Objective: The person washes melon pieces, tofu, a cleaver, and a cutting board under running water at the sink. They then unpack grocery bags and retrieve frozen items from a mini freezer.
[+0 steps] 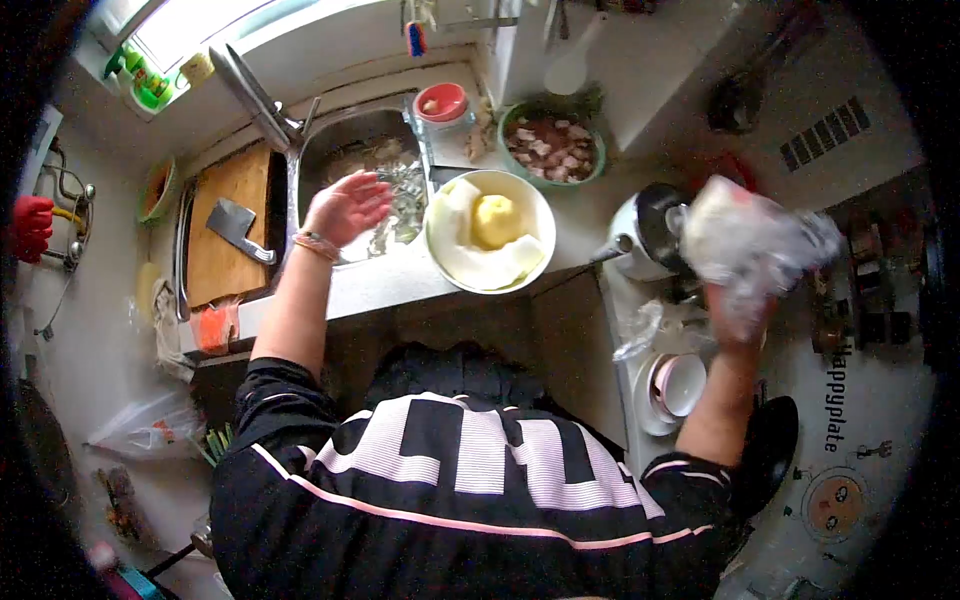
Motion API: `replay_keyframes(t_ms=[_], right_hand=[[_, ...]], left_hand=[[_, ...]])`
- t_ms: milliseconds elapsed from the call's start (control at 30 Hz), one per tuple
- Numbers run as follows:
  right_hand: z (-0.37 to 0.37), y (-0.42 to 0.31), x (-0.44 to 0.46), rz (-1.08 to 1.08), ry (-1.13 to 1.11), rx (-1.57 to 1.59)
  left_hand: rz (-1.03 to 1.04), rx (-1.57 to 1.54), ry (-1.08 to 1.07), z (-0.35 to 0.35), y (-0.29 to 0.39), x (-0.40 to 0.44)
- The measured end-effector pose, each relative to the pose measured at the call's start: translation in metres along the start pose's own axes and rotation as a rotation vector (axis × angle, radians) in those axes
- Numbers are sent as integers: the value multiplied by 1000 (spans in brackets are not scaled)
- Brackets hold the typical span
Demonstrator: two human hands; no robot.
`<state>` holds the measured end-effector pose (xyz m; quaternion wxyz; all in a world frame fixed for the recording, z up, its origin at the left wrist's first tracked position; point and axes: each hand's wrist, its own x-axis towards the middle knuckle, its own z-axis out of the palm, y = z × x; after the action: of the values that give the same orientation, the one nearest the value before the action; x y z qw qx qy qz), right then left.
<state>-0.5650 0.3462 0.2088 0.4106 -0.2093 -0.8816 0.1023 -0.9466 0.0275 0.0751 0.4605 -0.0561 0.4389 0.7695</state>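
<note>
Currently, going L to R, we've a cleaver [232,224] on the wooden cutting board [204,271], then our L hand [347,208] over the near side of the sink [315,165], palm up, fingers wide apart w/ nothing in them, tips pointing R. Next comes the white bowl [548,218], btwn our two hands, w/ a pale yellow lump [493,221] in it; L hand is nearer to it. Farther R, near the kettle [629,222], our R hand [741,312] holds up the clear plastic bag [733,232], well apart from the L fingers & off to the R of the bowl. Pale bulk's on the bag's L side, loose film trails R; its long axis is too blurred to call. R fingers are mostly hidden, so we can't tell exactly how they grip.
</note>
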Motion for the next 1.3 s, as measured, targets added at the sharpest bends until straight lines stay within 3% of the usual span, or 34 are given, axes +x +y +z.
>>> replay_keyframes(t_ms=[133,200,233,333,367,400,500,533,600,633,700,767,800,867,933,1000,1033,1067,1167,1200,1267,1300], right_hand=[[127,-112,6,-234,-504,154],[192,-173,-1,-369,-683,128],[219,-204,-3,-451,-714,118],[274,-285,3,-737,-513,363],[288,-301,2,-693,-611,433],[300,-307,0,-643,-721,522],[303,-319,12,-224,-916,774],[309,-315,11,-90,-888,952],[317,-318,8,506,-834,1206],[323,-321,9,653,-687,1301],[331,-323,19,879,-425,1468],[340,-320,31,1019,-362,1528],[341,-320,38,1085,-362,1571],[366,-303,39,1070,-435,1528],[382,-302,44,1075,-518,1436],[405,-281,35,1051,-761,1549],[392,-305,41,1143,-840,1405],[398,-298,37,1144,-1055,1343],[393,-268,27,750,-1021,687],[385,-261,26,809,-885,616],[376,-258,25,488,-513,524],[369,-259,22,359,-508,603]], left_hand=[[-242,-109,-303,15,-9,-18],[-346,-345,-667,-5,-8,-22],[-316,-402,-525,-4,-5,-32],[-261,-704,-799,-48,17,-42],[-210,-632,-619,-75,16,-34],[-227,-622,-612,-103,16,-29],[-312,-610,-524,-134,43,-37],[-354,-617,-575,-147,45,-35],[-453,-691,-743,-166,50,-33],[-435,-647,-720,-161,58,-39],[-439,-557,-668,-168,58,-37],[-466,-498,-493,-178,52,-32],[-477,-466,-521,-186,48,-28],[-493,-406,-568,-195,42,-27],[-491,-277,-467,-193,34,-31],[-451,-119,-443,-194,30,-32],[-483,-212,-781,-185,34,-35],[-482,-276,-716,-176,35,-37],[-363,-402,-650,-182,30,-27],[-296,-465,-619,-182,31,-29],[-215,-457,-554,-185,32,-29],[-184,-382,-516,-184,33,-29]])
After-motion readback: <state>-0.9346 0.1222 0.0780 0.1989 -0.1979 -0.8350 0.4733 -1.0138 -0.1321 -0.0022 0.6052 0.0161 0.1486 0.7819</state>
